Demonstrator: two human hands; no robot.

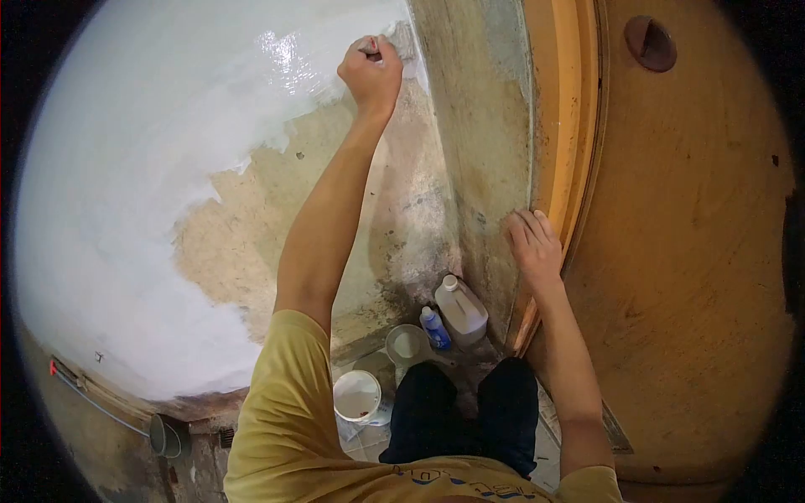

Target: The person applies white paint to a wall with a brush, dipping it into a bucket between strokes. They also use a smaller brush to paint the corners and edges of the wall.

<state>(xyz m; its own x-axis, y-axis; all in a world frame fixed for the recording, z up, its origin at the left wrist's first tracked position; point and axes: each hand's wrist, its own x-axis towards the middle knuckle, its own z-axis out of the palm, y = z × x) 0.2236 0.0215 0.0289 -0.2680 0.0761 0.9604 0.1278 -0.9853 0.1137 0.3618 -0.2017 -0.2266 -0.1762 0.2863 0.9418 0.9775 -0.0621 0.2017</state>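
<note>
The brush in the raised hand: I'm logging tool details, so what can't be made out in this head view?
- Brush: the left hand wraps its handle, and the bristles blur into wet white paint.
- Small blue bottle: label too small to read.
- White bucket: contents partly hidden behind the yellow shirt.
- Right hand: palm hidden, flat against the door frame.

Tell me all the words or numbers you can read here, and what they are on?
None can be read.
Yellow shirt: blue print at the bottom edge, cut off and too blurred to read.
Small blue bottle: its label is too small to read.
White jug: no readable label shows.
White paint bucket: no writing shows.
</note>
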